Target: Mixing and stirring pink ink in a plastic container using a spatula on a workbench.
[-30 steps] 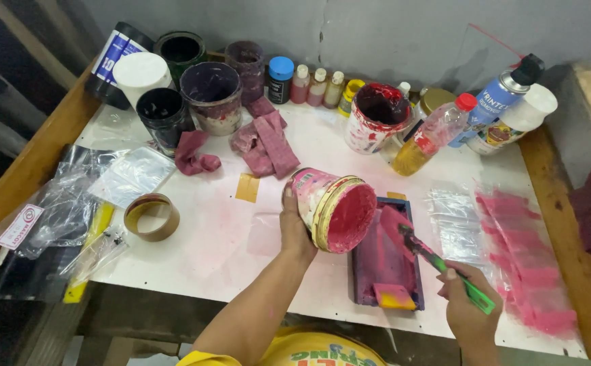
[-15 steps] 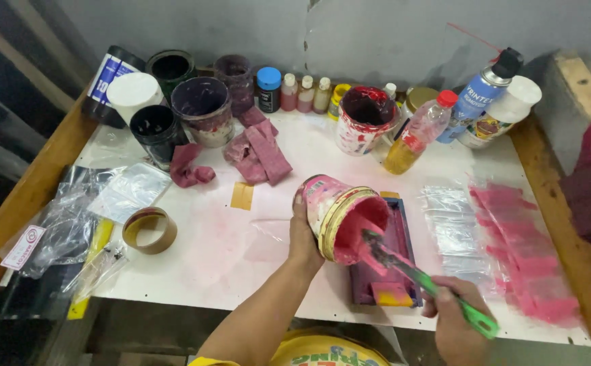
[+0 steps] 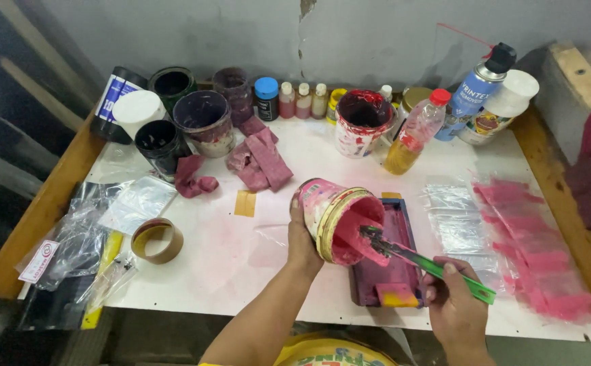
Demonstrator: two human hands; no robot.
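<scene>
**Scooping pink ink from a tilted tub over a small printing block.**

The left hand [image 3: 303, 238] gripped the pink ink tub [image 3: 339, 217] from behind and held it tipped on its side, mouth toward the right hand [image 3: 452, 308], which was closed around a green spatula [image 3: 425, 261] whose tip lay inside the tub. The tub hung just above the purple printing block [image 3: 385, 261] on the stained white table [image 3: 241, 271]. Further out stood a tape roll [image 3: 157, 240], crumpled pink rags [image 3: 258, 159], a red-smeared cup [image 3: 362, 122], bottles and dark tubs along the wall, and clear bags [image 3: 461, 224] beside pink strips [image 3: 533, 251]. As tilted, ink could probably run over the rim or drip from the blade onto the table or bags.
</scene>
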